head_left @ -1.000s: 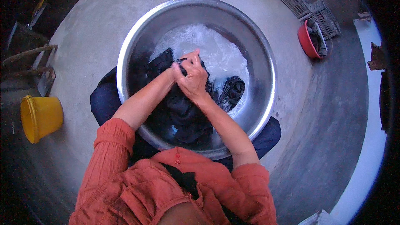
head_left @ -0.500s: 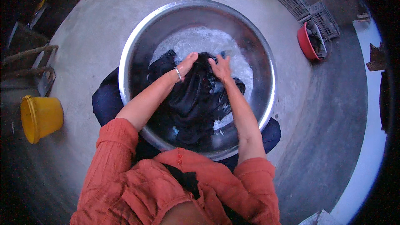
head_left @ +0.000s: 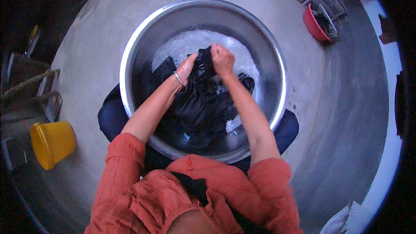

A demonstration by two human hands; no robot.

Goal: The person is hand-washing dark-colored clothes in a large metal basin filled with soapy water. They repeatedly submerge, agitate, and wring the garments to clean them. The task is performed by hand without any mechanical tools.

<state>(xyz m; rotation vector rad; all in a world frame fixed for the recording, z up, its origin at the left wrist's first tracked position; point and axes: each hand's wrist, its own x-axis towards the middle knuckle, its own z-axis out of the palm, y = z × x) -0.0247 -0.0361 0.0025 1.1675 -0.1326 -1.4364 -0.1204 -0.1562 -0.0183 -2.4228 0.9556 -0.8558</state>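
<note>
A wide steel basin (head_left: pixel 143 30) stands between my knees with whitish, sudsy water (head_left: pixel 195 39) in it. Wet black cloth, which looks like a garment (head_left: pixel 197 104), fills its middle and near part; its exact kind cannot be made out. My right hand (head_left: pixel 222 60) is closed in a fist on a raised fold of it, above the suds. Just to the left, my left hand (head_left: pixel 186 70), with a bangle at the wrist, holds the same fold, its fingers partly hidden by the cloth. The fold stands up between both hands.
A yellow bucket (head_left: pixel 54 143) lies tilted on the concrete floor (head_left: pixel 99 47) at the left. Far right are a red tub (head_left: pixel 315 25) with dark things in it and grey plastic crates (head_left: pixel 327 0). Wooden pieces (head_left: pixel 30 84) lean at the left edge.
My right hand, spread before, has closed on the black cloth and moved a little left and up. The fold between my hands stands higher. The view has shifted slightly.
</note>
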